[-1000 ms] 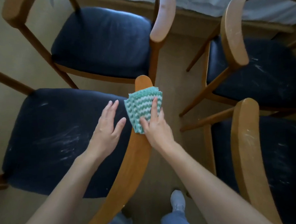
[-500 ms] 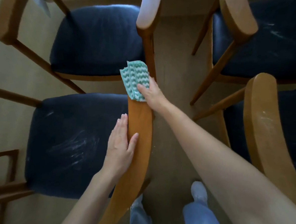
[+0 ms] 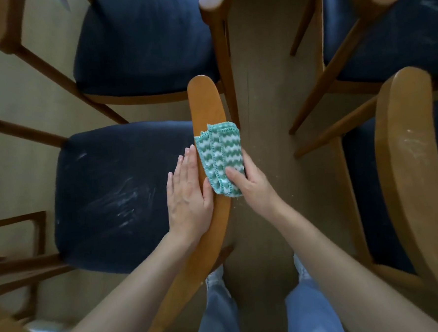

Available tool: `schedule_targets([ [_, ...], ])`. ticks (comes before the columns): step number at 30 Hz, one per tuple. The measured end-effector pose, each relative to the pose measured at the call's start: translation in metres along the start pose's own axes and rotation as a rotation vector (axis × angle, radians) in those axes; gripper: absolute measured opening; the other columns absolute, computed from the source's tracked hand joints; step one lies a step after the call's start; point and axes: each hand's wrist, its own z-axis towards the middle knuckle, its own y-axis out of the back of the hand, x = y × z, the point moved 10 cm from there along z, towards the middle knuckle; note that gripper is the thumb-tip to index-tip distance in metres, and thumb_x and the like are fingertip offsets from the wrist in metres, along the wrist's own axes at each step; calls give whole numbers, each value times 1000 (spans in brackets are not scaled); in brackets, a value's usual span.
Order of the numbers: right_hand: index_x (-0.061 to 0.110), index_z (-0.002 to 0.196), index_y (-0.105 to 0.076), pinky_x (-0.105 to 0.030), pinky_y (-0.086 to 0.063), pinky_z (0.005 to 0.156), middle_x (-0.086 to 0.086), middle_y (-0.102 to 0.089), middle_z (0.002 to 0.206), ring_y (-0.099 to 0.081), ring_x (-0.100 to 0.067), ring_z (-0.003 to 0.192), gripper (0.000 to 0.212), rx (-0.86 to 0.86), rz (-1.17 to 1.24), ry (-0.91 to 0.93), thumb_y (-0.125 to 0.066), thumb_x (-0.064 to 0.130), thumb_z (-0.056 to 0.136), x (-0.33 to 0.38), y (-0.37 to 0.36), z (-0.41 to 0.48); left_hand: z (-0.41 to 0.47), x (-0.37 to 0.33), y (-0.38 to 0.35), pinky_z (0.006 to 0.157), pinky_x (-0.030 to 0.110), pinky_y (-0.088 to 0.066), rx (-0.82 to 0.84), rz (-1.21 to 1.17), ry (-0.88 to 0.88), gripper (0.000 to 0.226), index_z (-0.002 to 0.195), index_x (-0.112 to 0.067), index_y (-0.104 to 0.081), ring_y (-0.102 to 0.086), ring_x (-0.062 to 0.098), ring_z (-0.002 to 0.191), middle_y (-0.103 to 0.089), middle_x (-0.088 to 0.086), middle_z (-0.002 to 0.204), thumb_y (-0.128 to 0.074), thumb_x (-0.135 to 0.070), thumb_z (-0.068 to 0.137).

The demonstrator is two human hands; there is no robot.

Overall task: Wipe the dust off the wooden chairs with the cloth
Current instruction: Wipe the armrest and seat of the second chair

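Observation:
A folded green-and-white wavy cloth [image 3: 220, 156] lies over the curved wooden backrest [image 3: 203, 100] of the near left chair, whose dark blue seat [image 3: 117, 197] shows white dust streaks. My right hand [image 3: 249, 182] grips the cloth from the right side, thumb on top, fingers wrapped behind the backrest. My left hand [image 3: 187, 191] rests flat against the backrest's left side, fingers straight, just left of the cloth.
Three more wooden chairs with dark blue seats stand around: one at the far left [image 3: 141, 39], one at the far right [image 3: 389, 27], one at the near right with a dusty backrest [image 3: 412, 159]. Beige floor [image 3: 264, 86] runs between them. My feet stand below.
My right hand has drawn the cloth back along the backrest from its far tip toward me. My left hand stays on the backrest's left side, now beside the cloth.

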Motion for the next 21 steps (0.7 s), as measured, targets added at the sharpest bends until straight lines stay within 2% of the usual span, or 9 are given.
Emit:
schedule_targets([
  [2, 18, 147, -26, -29, -48, 97, 1, -53, 133, -55, -8, 117, 55, -5, -39, 41, -49, 18, 97, 18, 5, 24, 0, -1, 0, 118, 36, -7, -3, 21, -3, 56, 148, -27, -7, -12, 10, 144, -19, -3, 156, -21, -44, 96],
  [6, 12, 147, -21, -20, -49, 88, -8, -46, 138, -51, -16, 120, 55, -8, -100, 77, -46, 11, 97, 58, 13, 95, -1, 0, 0, 118, 34, -5, 6, 38, 15, 56, 148, -27, -4, -14, 13, 144, -18, -1, 156, -22, -43, 97],
  [9, 10, 149, -16, -19, -47, 90, -12, -44, 140, -48, -20, 125, 56, 0, -65, 87, -43, 11, 99, 61, 13, 114, 0, -1, 0, 119, 34, -6, 6, 37, 19, 57, 148, -27, -4, -15, 14, 144, -19, -1, 156, -21, -43, 96],
  [11, 10, 149, -14, -19, -47, 91, -10, -44, 140, -49, -17, 123, 55, 11, -26, 95, -40, 13, 100, 55, 11, 101, 0, -1, 1, 119, 35, -7, 5, 25, 23, 55, 145, -31, -1, -15, 14, 144, -19, -1, 156, -21, -44, 95],
  [14, 11, 146, -19, -17, -48, 90, 1, -50, 127, -54, -6, 112, 49, 0, 80, 90, -38, 13, 101, 35, 4, 54, -2, -5, 3, 119, 35, -7, -7, 11, 5, 52, 142, -33, 0, -16, 13, 144, -20, -1, 156, -20, -43, 96],
  [17, 15, 143, -26, -20, -46, 95, 5, -52, 127, -55, -5, 115, 46, -35, 228, 48, -41, 14, 99, -3, -12, -10, -3, -4, 2, 119, 36, -8, -1, -13, -10, 55, 147, -28, -5, -14, 11, 144, -19, -3, 156, -22, -40, 96],
  [19, 27, 131, -35, -16, -47, 89, 10, -54, 123, -58, 4, 108, 35, -54, 320, 5, -40, 13, 99, -21, -25, -46, -2, -1, 1, 119, 37, -8, 8, -18, 2, 57, 149, -26, -7, -14, 12, 144, -21, -1, 156, -24, -40, 96],
  [21, 31, 121, -40, -13, -47, 84, 12, -55, 116, -60, 7, 100, 31, -81, 392, -21, -38, 10, 99, -30, -30, -58, -2, 0, 2, 119, 41, -10, -1, -23, 15, 57, 150, -26, -8, -16, 14, 144, -22, 0, 155, -23, -39, 97],
])
